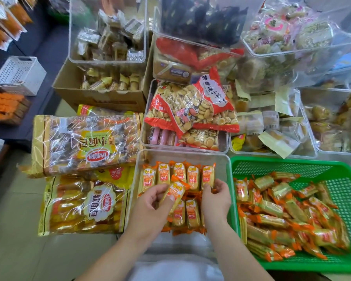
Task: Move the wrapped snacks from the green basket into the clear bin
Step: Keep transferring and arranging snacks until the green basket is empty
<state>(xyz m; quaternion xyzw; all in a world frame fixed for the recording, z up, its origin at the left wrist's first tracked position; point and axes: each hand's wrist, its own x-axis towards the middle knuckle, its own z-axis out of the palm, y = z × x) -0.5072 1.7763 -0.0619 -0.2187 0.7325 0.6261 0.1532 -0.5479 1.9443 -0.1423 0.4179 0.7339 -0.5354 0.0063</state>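
Pinching one wrapped snack over the clear bin, the left hand hovers. The right hand curls beside it, its hold unclear. Roughly ten are binned; most wait in the green basket at three o'clock.

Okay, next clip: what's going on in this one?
A person is filling a clear plastic bin with small orange-and-yellow wrapped snacks, laid in rows. The left hand pinches one snack above the bin. The right hand has its fingertips at the right end of the back row; whether it grips is unclear. A big pile still lies in the green plastic basket.
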